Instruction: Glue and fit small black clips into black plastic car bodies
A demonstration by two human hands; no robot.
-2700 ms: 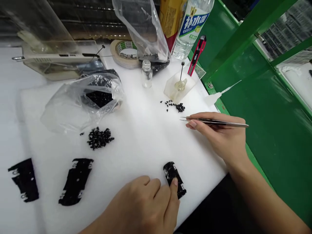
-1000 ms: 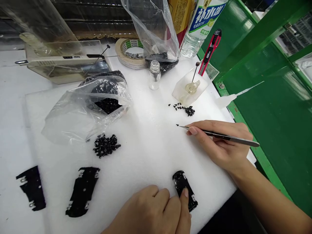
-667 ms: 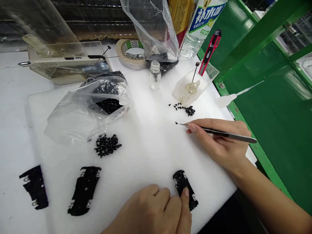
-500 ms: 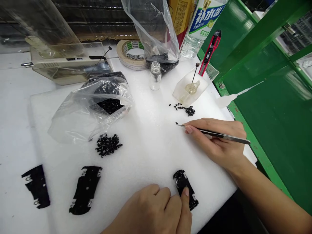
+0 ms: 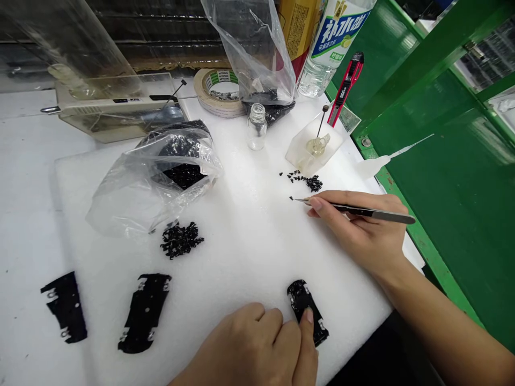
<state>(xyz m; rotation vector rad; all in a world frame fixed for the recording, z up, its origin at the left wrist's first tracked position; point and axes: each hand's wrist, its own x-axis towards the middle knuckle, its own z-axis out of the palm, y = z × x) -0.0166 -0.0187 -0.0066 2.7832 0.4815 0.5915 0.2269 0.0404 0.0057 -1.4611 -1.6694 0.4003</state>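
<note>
With curled fingers, my left hand (image 5: 261,346) holds a black car-shaped plastic part (image 5: 298,298) down on the white foam sheet (image 5: 237,268), one fingertip on its middle. My right hand (image 5: 358,230) grips metal tweezers (image 5: 372,213), held slantwise over the foam. Their tips point left at a tiny black piece (image 5: 291,198); whether they touch it I cannot tell. Just beyond lies a small heap of similar black pieces (image 5: 314,183). Two more black car-shaped parts rest to the left, one nearer (image 5: 145,313) and one at the far left (image 5: 68,308).
A larger pile of black pieces (image 5: 181,239) lies before an open plastic bag (image 5: 161,177). Farther back stand a small glass bottle (image 5: 256,128), a tape roll (image 5: 221,102), a red utility knife (image 5: 346,88) and a drink bottle (image 5: 333,48). A green metal frame (image 5: 426,214) borders the right side.
The tweezers have tilted flatter and their tips have shifted slightly up and right. The tiny black piece sits a little apart from them now. My left hand stays on the black part.
</note>
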